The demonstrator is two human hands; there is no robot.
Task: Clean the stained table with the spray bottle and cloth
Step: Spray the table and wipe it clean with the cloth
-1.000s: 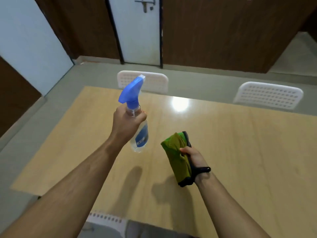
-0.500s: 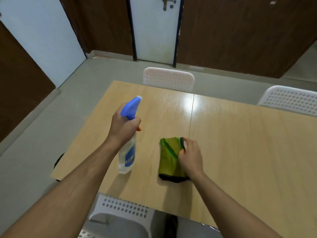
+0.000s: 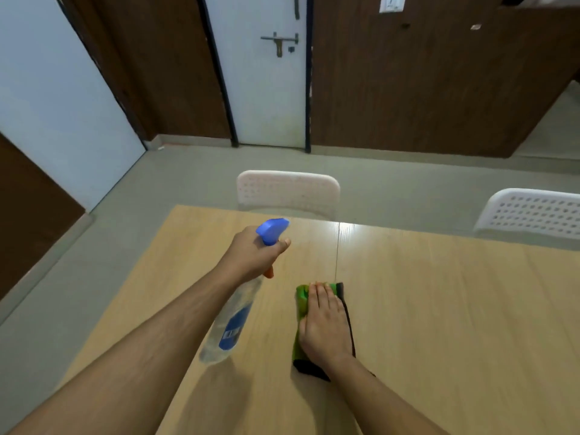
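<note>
While the left hand [image 3: 251,257] grips the spray bottle [image 3: 233,315], the right hand [image 3: 324,328] presses flat, fingers straight, on the green cloth [image 3: 303,301] near the table's [image 3: 455,309] front edge.

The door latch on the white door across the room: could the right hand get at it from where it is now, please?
Probably not. The right hand lies flat on the green cloth on the table, and the table, a white chair and open floor separate it from the door latch.

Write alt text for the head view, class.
A person's right hand presses a green cloth flat on a wooden table while the left hand grips a spray bottle above it. Two white chairs stand behind.
</note>
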